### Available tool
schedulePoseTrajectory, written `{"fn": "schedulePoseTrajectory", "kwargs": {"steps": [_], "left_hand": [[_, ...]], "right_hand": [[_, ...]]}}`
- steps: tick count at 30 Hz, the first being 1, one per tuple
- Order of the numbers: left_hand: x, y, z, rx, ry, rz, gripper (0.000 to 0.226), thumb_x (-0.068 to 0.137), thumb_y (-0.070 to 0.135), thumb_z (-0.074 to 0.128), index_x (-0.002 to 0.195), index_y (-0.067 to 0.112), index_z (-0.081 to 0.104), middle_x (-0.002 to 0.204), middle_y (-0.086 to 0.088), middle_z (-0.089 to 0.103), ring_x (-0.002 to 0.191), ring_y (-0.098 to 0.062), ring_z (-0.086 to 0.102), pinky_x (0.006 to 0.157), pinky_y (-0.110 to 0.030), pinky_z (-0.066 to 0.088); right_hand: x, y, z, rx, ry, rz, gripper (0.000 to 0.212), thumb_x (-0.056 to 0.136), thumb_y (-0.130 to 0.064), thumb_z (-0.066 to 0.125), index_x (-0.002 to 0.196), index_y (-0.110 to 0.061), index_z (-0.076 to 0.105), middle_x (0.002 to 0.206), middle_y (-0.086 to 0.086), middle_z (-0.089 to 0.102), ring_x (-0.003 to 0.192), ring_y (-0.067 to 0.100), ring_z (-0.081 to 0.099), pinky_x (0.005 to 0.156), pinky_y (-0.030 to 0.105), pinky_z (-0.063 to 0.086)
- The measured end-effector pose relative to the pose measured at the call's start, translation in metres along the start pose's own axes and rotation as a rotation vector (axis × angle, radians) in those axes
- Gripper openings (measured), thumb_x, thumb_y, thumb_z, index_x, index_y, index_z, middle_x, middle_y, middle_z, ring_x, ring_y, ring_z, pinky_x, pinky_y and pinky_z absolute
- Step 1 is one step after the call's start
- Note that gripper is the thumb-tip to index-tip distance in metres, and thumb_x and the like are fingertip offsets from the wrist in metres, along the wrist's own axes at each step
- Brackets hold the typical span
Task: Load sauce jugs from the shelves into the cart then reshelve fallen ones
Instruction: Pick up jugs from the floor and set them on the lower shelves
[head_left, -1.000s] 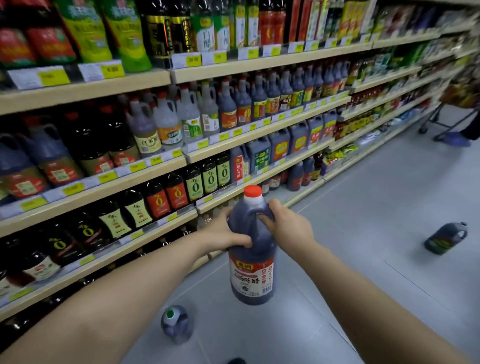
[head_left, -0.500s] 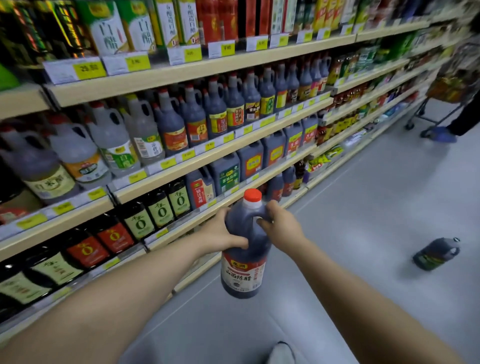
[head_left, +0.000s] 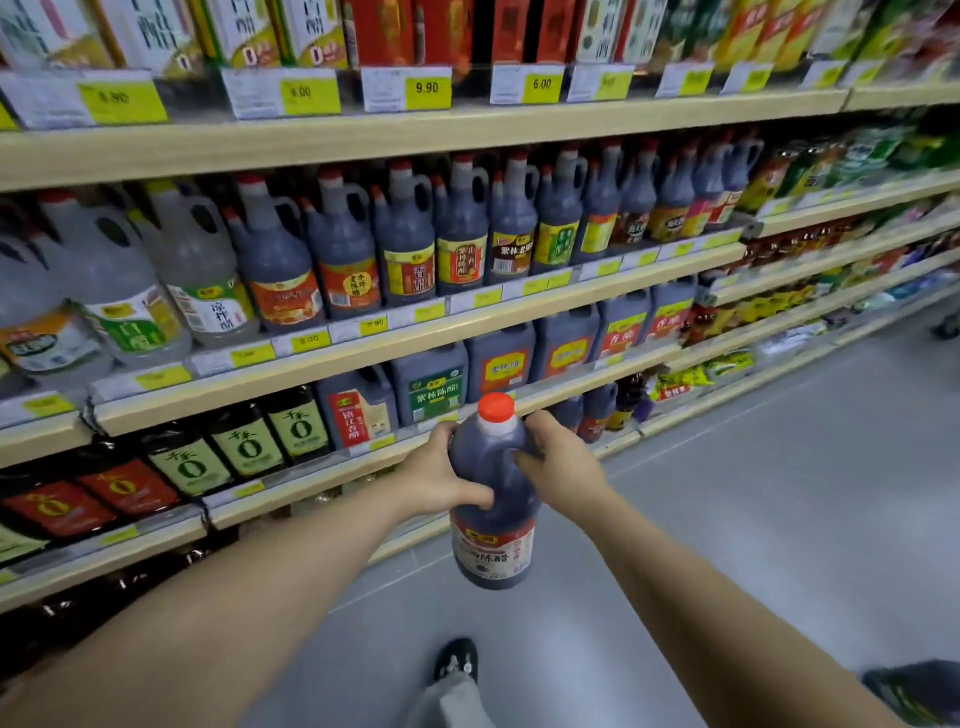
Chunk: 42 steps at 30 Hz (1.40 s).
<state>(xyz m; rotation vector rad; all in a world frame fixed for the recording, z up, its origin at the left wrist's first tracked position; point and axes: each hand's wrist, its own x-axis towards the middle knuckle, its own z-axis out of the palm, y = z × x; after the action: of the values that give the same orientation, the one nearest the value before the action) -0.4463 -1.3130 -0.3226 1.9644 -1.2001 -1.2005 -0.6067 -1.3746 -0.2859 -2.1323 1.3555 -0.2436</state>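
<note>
I hold a dark vinegar jug (head_left: 493, 519) with a red cap and a red-and-white label upright in front of me, above the floor. My left hand (head_left: 441, 475) grips its left shoulder, thumb across the front. My right hand (head_left: 558, 454) grips the right shoulder near the handle. The jug hangs in front of the lower shelves (head_left: 363, 462). A fallen dark jug (head_left: 919, 691) lies on the floor at the bottom right corner, partly cut off by the frame. No cart is in view.
Shelves of sauce and vinegar jugs (head_left: 405, 244) run along the left, with yellow price tags on their edges. Grey floor (head_left: 753, 493) stretches to the right. My foot (head_left: 454, 662) in a dark shoe is below the jug.
The view has swung left and closer to the shelves. The held jug stays in both hands. The fallen jug on the right floor has slid toward the bottom right corner of the view.
</note>
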Motion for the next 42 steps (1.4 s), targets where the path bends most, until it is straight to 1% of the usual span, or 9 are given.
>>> {"fn": "schedulePoseTrajectory", "kwargs": {"steps": [6, 10, 15, 20, 23, 27, 32, 37, 42], "left_hand": [[0.071, 0.013, 0.014, 0.001, -0.012, -0.044, 0.103, 0.053, 0.028, 0.085, 0.138, 0.025, 0.026, 0.119, 0.005, 0.049, 0.107, -0.017, 0.053, 0.086, -0.035, 0.053], [0.110, 0.021, 0.032, 0.014, -0.037, -0.101, 0.099, 0.046, 0.034, 0.082, 0.129, 0.028, 0.028, 0.117, 0.002, 0.054, 0.104, -0.019, 0.056, 0.082, -0.036, 0.054], [0.155, 0.024, 0.068, -0.008, 0.002, -0.142, 0.100, 0.035, 0.040, 0.078, 0.123, 0.031, 0.032, 0.116, 0.003, 0.055, 0.106, -0.019, 0.055, 0.086, -0.041, 0.055], [0.195, 0.015, 0.120, -0.086, 0.086, -0.156, 0.105, 0.049, 0.025, 0.085, 0.137, 0.026, 0.027, 0.121, 0.006, 0.050, 0.112, -0.018, 0.051, 0.087, -0.031, 0.048], [0.220, -0.002, 0.151, -0.167, 0.144, -0.171, 0.113, 0.047, 0.020, 0.086, 0.141, 0.024, 0.024, 0.124, 0.007, 0.049, 0.118, -0.018, 0.050, 0.092, -0.032, 0.047], [0.262, -0.034, 0.189, -0.224, 0.235, -0.191, 0.110, 0.037, 0.024, 0.082, 0.134, 0.020, 0.033, 0.125, 0.002, 0.053, 0.116, -0.019, 0.054, 0.089, -0.031, 0.049], [0.324, -0.082, 0.231, -0.296, 0.346, -0.158, 0.094, 0.048, 0.011, 0.087, 0.129, 0.018, 0.040, 0.116, 0.004, 0.054, 0.109, -0.015, 0.056, 0.083, -0.026, 0.047], [0.388, -0.120, 0.261, -0.359, 0.470, -0.083, 0.088, 0.049, 0.007, 0.087, 0.123, 0.020, 0.042, 0.114, 0.004, 0.053, 0.108, -0.015, 0.056, 0.077, -0.019, 0.042], [0.446, -0.159, 0.290, -0.389, 0.574, 0.003, 0.104, 0.035, 0.030, 0.076, 0.131, 0.019, 0.037, 0.119, 0.002, 0.052, 0.111, -0.017, 0.055, 0.093, -0.032, 0.049]], "right_hand": [[0.067, 0.040, -0.004, 0.012, -0.074, 0.007, 0.020, 0.090, -0.018, 0.053, 0.110, -0.013, 0.048, 0.107, 0.008, 0.061, 0.100, 0.030, 0.059, 0.082, 0.036, 0.047], [0.100, 0.069, -0.006, 0.128, -0.100, 0.027, 0.018, 0.090, -0.011, 0.054, 0.107, -0.016, 0.049, 0.099, 0.002, 0.053, 0.098, 0.023, 0.053, 0.078, 0.026, 0.036], [0.137, 0.117, -0.009, 0.332, -0.192, 0.063, 0.021, 0.089, -0.006, 0.055, 0.097, -0.022, 0.044, 0.087, -0.011, 0.051, 0.093, 0.016, 0.052, 0.078, 0.027, 0.043], [0.167, 0.182, 0.002, 0.357, -0.210, -0.013, 0.019, 0.085, -0.006, 0.060, 0.088, -0.017, 0.045, 0.078, -0.010, 0.050, 0.080, 0.014, 0.052, 0.066, 0.021, 0.042], [0.188, 0.220, 0.021, 0.342, -0.214, -0.053, 0.024, 0.081, -0.003, 0.062, 0.079, -0.018, 0.043, 0.073, -0.006, 0.049, 0.074, 0.017, 0.051, 0.068, 0.031, 0.043], [0.220, 0.264, 0.057, 0.373, -0.194, -0.112, 0.037, 0.078, 0.004, 0.062, 0.071, -0.024, 0.040, 0.069, -0.008, 0.047, 0.067, 0.011, 0.047, 0.063, 0.027, 0.038], [0.263, 0.319, 0.117, 0.451, -0.144, -0.120, 0.038, 0.075, 0.011, 0.058, 0.069, -0.023, 0.042, 0.067, -0.005, 0.050, 0.068, 0.014, 0.047, 0.063, 0.029, 0.039], [0.306, 0.365, 0.165, 0.537, -0.065, -0.241, 0.035, 0.077, 0.013, 0.060, 0.072, -0.019, 0.046, 0.070, -0.006, 0.050, 0.065, 0.003, 0.044, 0.061, 0.013, 0.037], [0.355, 0.412, 0.208, 0.546, -0.003, -0.407, 0.031, 0.075, 0.013, 0.060, 0.082, -0.017, 0.054, 0.080, -0.004, 0.059, 0.076, 0.005, 0.055, 0.070, 0.018, 0.044]]}}
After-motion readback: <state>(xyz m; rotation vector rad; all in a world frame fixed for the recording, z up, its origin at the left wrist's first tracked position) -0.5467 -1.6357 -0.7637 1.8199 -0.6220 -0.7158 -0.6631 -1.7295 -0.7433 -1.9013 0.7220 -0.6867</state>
